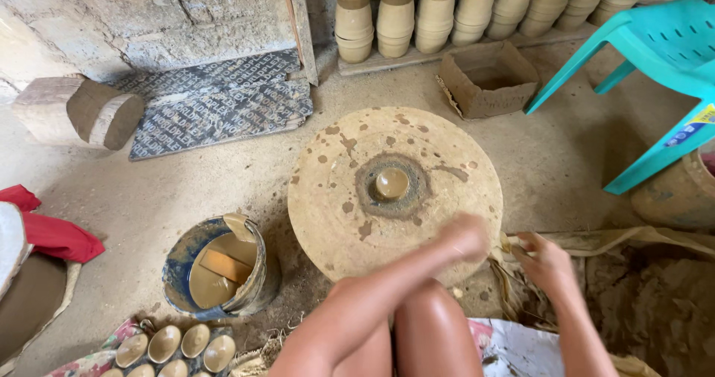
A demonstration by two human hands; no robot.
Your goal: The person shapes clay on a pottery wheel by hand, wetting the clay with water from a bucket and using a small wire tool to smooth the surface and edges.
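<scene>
A round, clay-spattered potter's wheel [335, 198] lies flat on the floor, with a small wet clay lump [391, 183] at its centre. My left hand [465, 235] reaches across my knees to the wheel's near right edge; it is blurred and its grip is unclear. Just right of the wheel, my right hand [547, 262] has its fingers curled on the frayed edge of a sack [618, 235] that lies over a heap of dark clay [655, 302].
A blue bucket [179, 262] of muddy water stands left of the wheel, with small clay bowls [171, 343] in front of it. Stacked clay pots [477, 5], a cardboard box [488, 79] and a turquoise chair [655, 57] stand behind. A wooden block [78, 109] and red cloth [45, 232] lie left.
</scene>
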